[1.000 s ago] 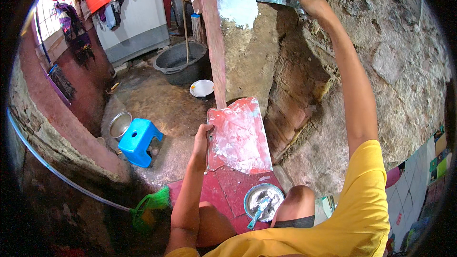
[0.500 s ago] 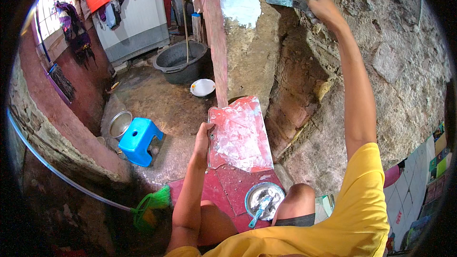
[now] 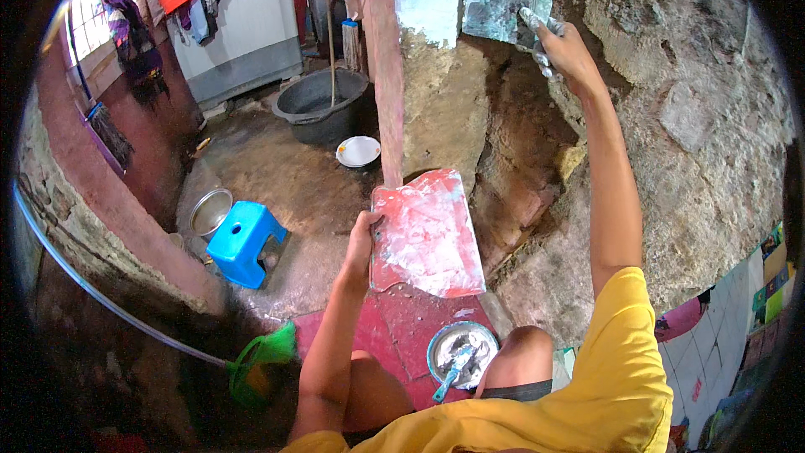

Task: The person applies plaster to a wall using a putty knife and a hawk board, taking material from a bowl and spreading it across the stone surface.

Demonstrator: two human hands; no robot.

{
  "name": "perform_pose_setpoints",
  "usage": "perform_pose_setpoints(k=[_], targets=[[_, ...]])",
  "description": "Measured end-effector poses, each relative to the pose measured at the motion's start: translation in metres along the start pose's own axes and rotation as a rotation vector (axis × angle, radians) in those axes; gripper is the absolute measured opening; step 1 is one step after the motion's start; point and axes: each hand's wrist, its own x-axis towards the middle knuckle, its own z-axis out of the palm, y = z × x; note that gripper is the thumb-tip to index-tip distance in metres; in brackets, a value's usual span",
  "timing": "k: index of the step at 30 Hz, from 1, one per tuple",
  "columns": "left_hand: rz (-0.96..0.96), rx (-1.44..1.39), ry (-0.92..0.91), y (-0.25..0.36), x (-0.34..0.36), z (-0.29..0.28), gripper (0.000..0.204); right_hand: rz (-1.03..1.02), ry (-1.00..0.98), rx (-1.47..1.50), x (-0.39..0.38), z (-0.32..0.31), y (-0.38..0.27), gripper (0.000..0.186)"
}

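Right arm [image 3: 616, 176] stretched high, right grip [image 3: 567, 50] curled closed, left forearm [image 3: 331, 331] angled upward, left grip [image 3: 361, 233] clasped low

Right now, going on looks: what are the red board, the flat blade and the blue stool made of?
Red board: possibly plastic or painted sheet; red shows between white smears, leaving it open.
Flat blade: likely thin metal, dull; straight edges and grey tone, though much is smeared.
Blue stool: likely moulded plastic, smooth with slight sheen; rounded edges and seat hole look one-piece.

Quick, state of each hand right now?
Left hand: closed, gripping a red, white-smeared board by its edge.
Right hand: closed, holding a wide flat scraper.
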Motion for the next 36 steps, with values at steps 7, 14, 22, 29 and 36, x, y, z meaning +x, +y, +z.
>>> perform_pose_setpoints(k=[7, 14, 22, 29, 36], targets=[[0.135, 0.111, 0.068, -0.006, 0.008, -0.001, 0.028, -0.088, -0.078, 0.211, -0.001, 0.006, 0.029, 0.034], [0.071, 0.04, 0.035, 0.004, -0.005, -0.004, 0.023, 0.513, -0.243, 0.668, -0.115, 0.019, 0.032, 0.022], [-0.034, -0.037, -0.077, 0.011, -0.012, -0.007, 0.021, 0.866, -1.013, 0.899, -0.162, 0.044, 0.158, 0.024], [-0.014, -0.167, -0.067, 0.008, -0.008, -0.011, 0.019, 0.932, -1.019, 0.969, -0.168, 0.049, 0.162, 0.016], [-0.031, -0.193, -0.058, 0.01, -0.011, -0.014, 0.016, 0.968, -1.049, 0.95, -0.187, 0.048, 0.166, 0.018]])
